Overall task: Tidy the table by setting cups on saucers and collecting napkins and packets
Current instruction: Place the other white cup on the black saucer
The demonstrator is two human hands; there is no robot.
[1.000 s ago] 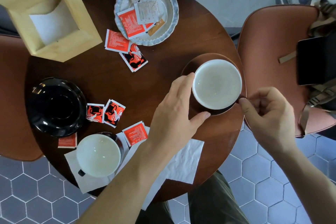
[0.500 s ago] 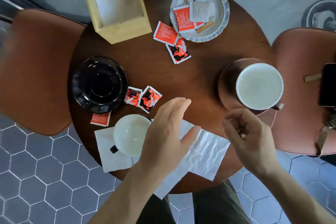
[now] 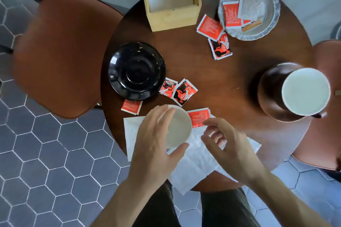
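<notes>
A white cup [image 3: 180, 129] stands at the table's near edge on a white napkin [image 3: 132, 129]. My left hand [image 3: 153, 151] spans its rim, fingers over the far left side and thumb by the near side; a firm grip is not evident. My right hand [image 3: 227, 145] hovers just right of the cup, fingers loosely curled and holding nothing, above a second crumpled napkin [image 3: 195, 164]. An empty black saucer [image 3: 136, 71] lies to the left. Another white cup [image 3: 306, 91] sits on a brown saucer [image 3: 271, 90] at the right. Red packets [image 3: 184, 91] lie scattered.
A scalloped plate [image 3: 265, 29] at the back right holds several packets, with two more packets [image 3: 220, 46] beside it. A wooden napkin box [image 3: 173, 18] stands at the back. Brown chairs flank the round table [image 3: 212, 79], one left [image 3: 60, 51] and one right [image 3: 328, 134].
Both hands left the cup on the brown saucer and moved left and nearer. My left hand now reaches over the near cup, my right hand beside it. The view shifted left.
</notes>
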